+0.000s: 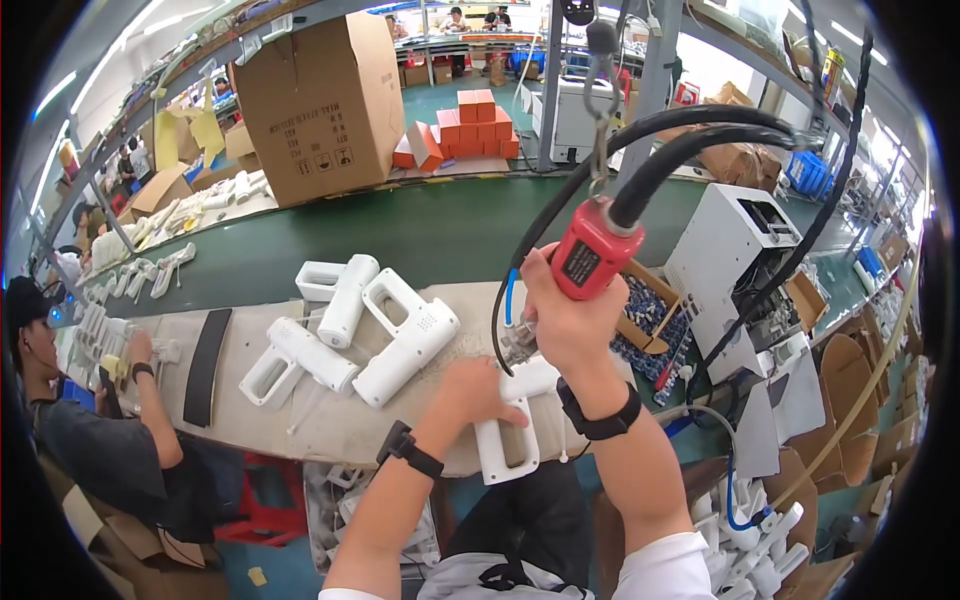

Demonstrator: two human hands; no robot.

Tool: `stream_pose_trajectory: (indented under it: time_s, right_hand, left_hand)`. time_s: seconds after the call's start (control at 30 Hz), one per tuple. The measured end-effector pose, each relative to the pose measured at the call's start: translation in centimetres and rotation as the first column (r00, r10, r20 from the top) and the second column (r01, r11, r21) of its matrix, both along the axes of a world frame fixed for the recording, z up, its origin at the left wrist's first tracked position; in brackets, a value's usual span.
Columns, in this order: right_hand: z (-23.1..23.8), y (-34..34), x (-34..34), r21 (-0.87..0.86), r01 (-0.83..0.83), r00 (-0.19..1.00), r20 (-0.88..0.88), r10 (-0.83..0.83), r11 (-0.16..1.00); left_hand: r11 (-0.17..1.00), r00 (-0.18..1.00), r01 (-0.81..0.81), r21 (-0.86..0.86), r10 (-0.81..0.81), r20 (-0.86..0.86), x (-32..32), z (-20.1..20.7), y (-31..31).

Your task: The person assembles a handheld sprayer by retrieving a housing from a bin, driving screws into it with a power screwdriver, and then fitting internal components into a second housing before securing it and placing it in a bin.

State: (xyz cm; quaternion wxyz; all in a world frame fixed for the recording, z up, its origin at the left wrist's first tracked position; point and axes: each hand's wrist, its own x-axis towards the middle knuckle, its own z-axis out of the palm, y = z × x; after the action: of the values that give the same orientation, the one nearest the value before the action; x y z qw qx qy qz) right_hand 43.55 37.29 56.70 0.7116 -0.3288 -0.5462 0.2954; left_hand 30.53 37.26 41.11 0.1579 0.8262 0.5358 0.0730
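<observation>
My right hand (pixel 582 318) is wrapped round a red power screwdriver (pixel 598 245), which hangs from a chain and has thick black cables at its top. Its lower end points down at a white, gun-shaped plastic housing (pixel 490 455) lying near the table's front edge. Whether the tip touches the housing cannot be made out behind my hand. My left hand (pixel 466 402) grips that housing by its body, just above the looped handle. To the left lie three similar white housings (pixel 412 348), close together on the cardboard-covered tabletop (pixel 450 300).
A tray of small dark screws (pixel 650 318) and an opened white machine (pixel 735 240) stand at the right. Behind runs a green conveyor (pixel 450 220) with a large carton (pixel 315 120). A black curved strip (pixel 207 370) separates me from a co-worker (pixel 110 430) at left.
</observation>
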Motion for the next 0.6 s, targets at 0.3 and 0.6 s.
stream_pose_trajectory:
  time_s: [0.3,0.6]
  right_hand:
    - [-3.1,2.7,0.0,-0.091,0.018,1.000,-0.018,-0.020,0.996]
    - [-5.6,3.3,-1.1,-0.063,0.003,0.995,0.104,0.004,0.998]
  left_hand:
    - [0.986,0.994,-0.001,-0.165,-0.017,-0.108,0.8,1.6,0.3]
    - [0.996,0.999,-0.050,-0.076,0.049,-0.018,0.7,-1.0,0.5]
